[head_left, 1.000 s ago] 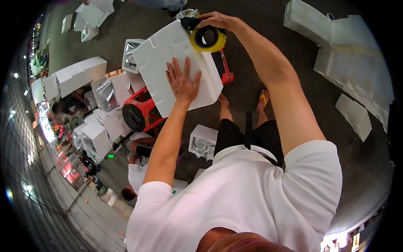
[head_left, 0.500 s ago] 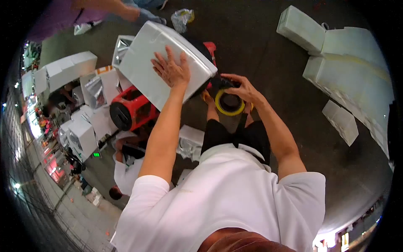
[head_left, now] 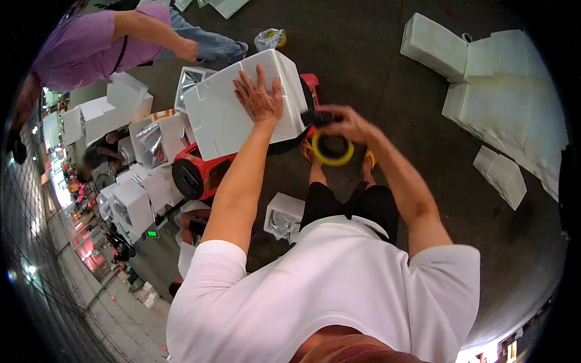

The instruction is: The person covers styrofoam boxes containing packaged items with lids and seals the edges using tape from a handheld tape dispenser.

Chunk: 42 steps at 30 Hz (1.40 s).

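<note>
A white foam box (head_left: pixel 218 115) rests on a red stool (head_left: pixel 209 169) in front of me. My left hand (head_left: pixel 260 101) lies flat on the box's broad white face, fingers spread. At the box's right edge, my right hand (head_left: pixel 346 123) is wrapped round a black tape dispenser (head_left: pixel 316 118) that carries a roll of yellow tape (head_left: pixel 333 158). The dispenser's front end meets the box edge near its lower right corner. Motion slightly blurs my right hand.
A person in a purple shirt (head_left: pixel 78 42) is at the upper left. White foam boxes (head_left: pixel 132 202) stand at the left, one with foil (head_left: pixel 284 215) near my legs. Stacked foam boxes (head_left: pixel 508 109) stand at the right. A tape roll in plastic (head_left: pixel 270 40) lies beyond the box.
The dispenser has moved from the box's far edge down to its right edge. The box has turned and shifted under my left hand. The person in purple has come further into view.
</note>
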Motion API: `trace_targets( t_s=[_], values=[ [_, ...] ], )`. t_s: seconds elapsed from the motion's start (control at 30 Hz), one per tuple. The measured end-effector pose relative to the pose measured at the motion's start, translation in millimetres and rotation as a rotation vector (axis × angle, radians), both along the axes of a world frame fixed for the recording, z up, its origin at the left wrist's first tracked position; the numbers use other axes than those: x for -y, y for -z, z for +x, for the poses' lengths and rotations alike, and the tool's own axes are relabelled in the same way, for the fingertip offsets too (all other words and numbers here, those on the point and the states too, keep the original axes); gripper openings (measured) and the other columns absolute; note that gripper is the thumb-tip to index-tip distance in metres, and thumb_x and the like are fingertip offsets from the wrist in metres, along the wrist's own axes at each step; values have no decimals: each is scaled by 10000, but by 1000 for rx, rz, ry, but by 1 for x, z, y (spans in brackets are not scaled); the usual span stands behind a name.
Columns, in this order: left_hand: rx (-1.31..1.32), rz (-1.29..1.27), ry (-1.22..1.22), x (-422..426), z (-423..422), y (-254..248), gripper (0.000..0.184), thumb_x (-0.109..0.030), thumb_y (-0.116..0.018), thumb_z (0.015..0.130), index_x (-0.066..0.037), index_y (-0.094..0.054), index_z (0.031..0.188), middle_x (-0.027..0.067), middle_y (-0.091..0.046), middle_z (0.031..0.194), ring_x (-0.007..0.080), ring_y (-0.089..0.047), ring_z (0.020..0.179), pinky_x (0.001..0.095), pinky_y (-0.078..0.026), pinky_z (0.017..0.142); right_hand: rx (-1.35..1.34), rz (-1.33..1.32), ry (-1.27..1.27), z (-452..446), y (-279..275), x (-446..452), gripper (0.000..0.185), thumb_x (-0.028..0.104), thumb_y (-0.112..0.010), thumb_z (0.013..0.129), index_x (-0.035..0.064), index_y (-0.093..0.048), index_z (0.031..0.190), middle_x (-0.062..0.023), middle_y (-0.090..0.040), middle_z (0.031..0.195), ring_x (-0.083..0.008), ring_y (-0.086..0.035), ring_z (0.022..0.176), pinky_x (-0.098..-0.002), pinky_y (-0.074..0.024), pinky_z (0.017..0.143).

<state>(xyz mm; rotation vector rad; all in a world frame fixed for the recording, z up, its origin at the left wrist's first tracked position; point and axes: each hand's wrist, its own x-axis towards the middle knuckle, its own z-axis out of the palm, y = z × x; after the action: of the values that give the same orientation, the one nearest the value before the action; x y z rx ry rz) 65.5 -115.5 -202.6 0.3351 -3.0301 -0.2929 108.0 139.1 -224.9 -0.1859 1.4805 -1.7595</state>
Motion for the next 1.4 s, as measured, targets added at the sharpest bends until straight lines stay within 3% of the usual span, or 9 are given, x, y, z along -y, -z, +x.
trace_targets(
  t_s=[0.23,0.33,0.43,0.77,1.0,1.03,1.1,1.23,1.4],
  values=[
    [-47,10,-401,16,-44,15,722,-573,-378,965,-177,-243,1553,281,-135,1584,510,-75,1453,571,-49,1179,28,1,239,-21,3,25,645,188,-759,782,81,-539,1378,-138,-648,1177,-261,-637,1042,-403,-494,983],
    [-59,2,291,61,7,10,694,-495,-456,962,-179,-260,1548,279,-139,1585,517,-102,1448,576,-76,1175,-8,20,271,-79,18,47,571,174,-740,811,66,-567,1344,-128,-656,1185,-190,-649,1008,-334,-509,939],
    [8,-56,444,83,75,1,658,-471,-485,955,-193,-322,1529,247,-167,1589,494,-118,1454,579,-92,1173,-165,182,213,-120,-7,69,542,221,-755,812,83,-605,1314,-120,-679,1166,-216,-650,1075,-342,-515,972],
    [-44,13,-263,21,21,4,599,-512,-363,997,-216,-356,1518,245,-184,1584,468,-125,1462,553,-96,1180,-90,-28,-133,56,1,23,629,129,-757,774,92,-562,1371,-65,-648,1163,-162,-582,1036,-319,-461,944],
    [-171,140,-869,20,-38,23,618,-473,-408,982,-169,-348,1516,301,-154,1570,486,-106,1460,565,-65,1183,63,-1,320,35,6,30,608,215,-782,774,127,-586,1343,-122,-624,1231,-219,-609,1094,-372,-487,965],
    [-178,138,-859,20,-21,26,618,-473,-408,982,-169,-348,1516,301,-154,1570,486,-106,1460,565,-65,1183,121,-68,370,12,14,35,609,234,-790,772,126,-591,1337,-136,-631,1216,-224,-615,1091,-368,-503,948],
    [-229,28,114,27,35,31,632,-486,-443,966,-183,-356,1514,286,-174,1572,482,-115,1460,564,-75,1182,-37,25,377,-37,36,47,592,268,-773,787,145,-592,1337,-139,-654,1189,-234,-631,1089,-386,-520,940],
    [-12,-24,258,7,62,-1,649,-502,-473,951,-201,-358,1514,264,-191,1575,479,-135,1455,563,-89,1180,-79,177,66,-99,17,32,566,298,-759,800,175,-601,1330,-104,-667,1194,-233,-634,1108,-427,-499,1002],
    [-32,6,-11,-15,28,4,656,-548,-411,956,-220,-348,1521,256,-202,1575,466,-102,1466,557,-82,1181,14,157,-147,-1,-9,-21,645,200,-764,788,144,-544,1392,-117,-662,1138,-236,-633,1018,-426,-504,933]
  ],
)
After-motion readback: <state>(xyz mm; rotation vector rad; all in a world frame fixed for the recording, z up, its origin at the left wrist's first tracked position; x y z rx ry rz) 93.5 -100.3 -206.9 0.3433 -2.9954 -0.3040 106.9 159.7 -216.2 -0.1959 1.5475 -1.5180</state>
